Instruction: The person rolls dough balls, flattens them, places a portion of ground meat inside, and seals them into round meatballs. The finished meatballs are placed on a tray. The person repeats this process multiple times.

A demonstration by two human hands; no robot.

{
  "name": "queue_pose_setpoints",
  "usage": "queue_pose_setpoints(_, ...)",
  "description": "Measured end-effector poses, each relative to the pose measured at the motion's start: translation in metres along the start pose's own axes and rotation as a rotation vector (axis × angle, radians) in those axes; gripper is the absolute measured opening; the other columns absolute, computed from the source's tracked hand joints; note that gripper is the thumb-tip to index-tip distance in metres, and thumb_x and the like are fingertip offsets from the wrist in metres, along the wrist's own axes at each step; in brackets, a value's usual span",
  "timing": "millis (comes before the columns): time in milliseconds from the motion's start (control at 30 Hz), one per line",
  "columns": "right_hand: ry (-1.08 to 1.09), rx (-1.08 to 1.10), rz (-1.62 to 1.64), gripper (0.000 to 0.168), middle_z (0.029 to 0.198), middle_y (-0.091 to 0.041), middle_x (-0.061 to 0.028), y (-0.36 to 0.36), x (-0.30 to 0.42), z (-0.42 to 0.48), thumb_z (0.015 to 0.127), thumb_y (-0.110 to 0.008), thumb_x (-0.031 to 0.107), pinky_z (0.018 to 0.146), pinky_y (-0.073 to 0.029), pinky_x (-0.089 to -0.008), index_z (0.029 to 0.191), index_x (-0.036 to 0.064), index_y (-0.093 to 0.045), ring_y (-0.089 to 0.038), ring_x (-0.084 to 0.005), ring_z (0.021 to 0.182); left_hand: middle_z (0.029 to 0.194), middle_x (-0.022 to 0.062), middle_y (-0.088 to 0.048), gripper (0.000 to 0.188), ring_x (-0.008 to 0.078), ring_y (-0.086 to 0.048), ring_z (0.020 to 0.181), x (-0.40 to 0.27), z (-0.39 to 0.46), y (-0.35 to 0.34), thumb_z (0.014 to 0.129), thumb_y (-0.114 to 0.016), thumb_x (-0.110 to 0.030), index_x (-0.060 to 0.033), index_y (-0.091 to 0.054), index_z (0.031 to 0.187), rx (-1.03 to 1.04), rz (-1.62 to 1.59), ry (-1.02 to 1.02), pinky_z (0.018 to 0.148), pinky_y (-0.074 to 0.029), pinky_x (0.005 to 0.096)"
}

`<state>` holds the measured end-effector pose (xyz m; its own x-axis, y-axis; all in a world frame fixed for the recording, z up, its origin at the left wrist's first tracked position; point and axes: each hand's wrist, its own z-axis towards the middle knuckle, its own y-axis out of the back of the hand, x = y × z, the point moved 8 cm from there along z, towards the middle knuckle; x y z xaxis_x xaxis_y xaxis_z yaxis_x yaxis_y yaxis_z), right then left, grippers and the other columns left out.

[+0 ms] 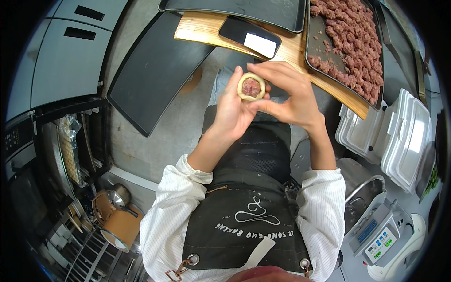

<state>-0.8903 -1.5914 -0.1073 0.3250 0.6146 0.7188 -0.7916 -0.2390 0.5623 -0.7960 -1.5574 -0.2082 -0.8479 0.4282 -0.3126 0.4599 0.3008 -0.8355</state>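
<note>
A round of pale dough (240, 88), formed like a small cup, carries a ball of pinkish minced filling (251, 87) in its open top. It rests in the fingers of my left hand (232, 109), whose thumb stands up along its side. From the other side my right hand (294, 93) curves around the dough, thumb at the lower rim and fingertips at the upper one. A gap shows between the dough and the crook of my right thumb. The underside of the dough is hidden by my hands.
Beyond my hands, a wooden board (201, 28) bears a phone (250, 37). A dark tray (324, 30) at right holds many meat balls. Other black trays (155, 74) (232, 5) lie left and ahead. Lidded white containers (405, 141) and a digital scale (380, 243) stand right.
</note>
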Motion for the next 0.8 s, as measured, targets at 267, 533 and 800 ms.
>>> queue_pose_setpoints(267,-0.109,-0.067,0.105,0.065,0.113,-0.071,-0.0122,0.000,-0.015,-0.010,0.067,-0.089,0.022,0.088,-0.055,-0.0348,0.125,0.005,-0.067,-0.070,-0.0283,0.102,0.119,0.0158,-0.063,0.056,0.0246,-0.065,0.106,0.010,-0.008,-0.026,0.110,-0.025,-0.047,-0.0021,-0.051,0.130,0.199,0.001,0.033,0.098,-0.052,0.0414)
queue_pose_setpoints(533,-0.202,-0.154,0.275,0.067,0.132,-0.064,-0.0139,-0.016,-0.001,-0.021,0.075,-0.085,0.020,0.101,-0.050,-0.0371,0.135,0.003,-0.059,-0.055,-0.0246,0.130,0.092,0.0101,-0.067,0.048,0.0182,-0.066,0.084,-0.009,-0.004,0.004,0.108,-0.032,-0.041,-0.0039,-0.062,0.105,0.083,0.094,-0.232,0.075,-0.056,0.0326)
queue_pose_setpoints(800,-0.576,-0.079,0.792,0.057,0.129,-0.063,-0.0154,-0.037,-0.022,-0.032,0.085,-0.080,0.010,0.100,-0.052,-0.0340,0.134,-0.003,-0.054,-0.062,-0.0201,0.118,0.075,0.0096,-0.064,0.046,0.0119,-0.057,0.055,-0.003,-0.009,-0.006,0.105,-0.034,-0.037,-0.0023,-0.062,0.092,0.118,0.288,-0.205,0.044,-0.043,0.0223)
